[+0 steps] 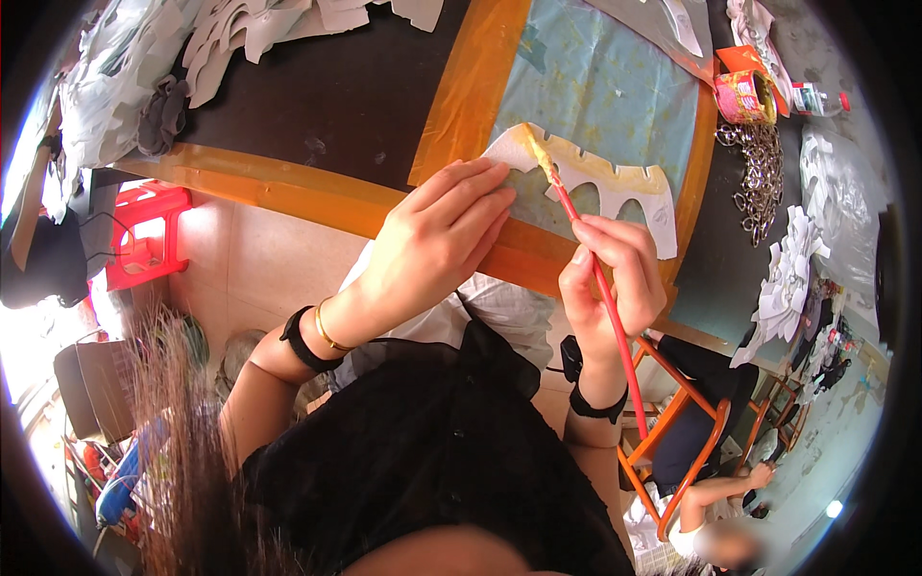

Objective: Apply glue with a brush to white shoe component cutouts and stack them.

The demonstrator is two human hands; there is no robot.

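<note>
A white scalloped strip (656, 219) with arched cut-outs lies on a blue sheet (615, 67) at the table's near edge. Yellow, paste-like material coats its upper band. My left hand (437, 235) rests with fingers stretched out flat over the strip's left end; its thumb is hidden. Between the thumb and fingers of my right hand (619, 278) is a thin brush (615, 322) with a red handle. The brush's yellow-smeared tip touches the strip near its upper left part.
Orange tape (471, 86) borders the sheet. An open red tin (744, 98), a heap of metal rings (754, 178) and more white cut pieces (788, 278) lie rightward. Cut pieces (230, 38) also lie far left. A red stool (154, 235) stands below. Another person sits lower right.
</note>
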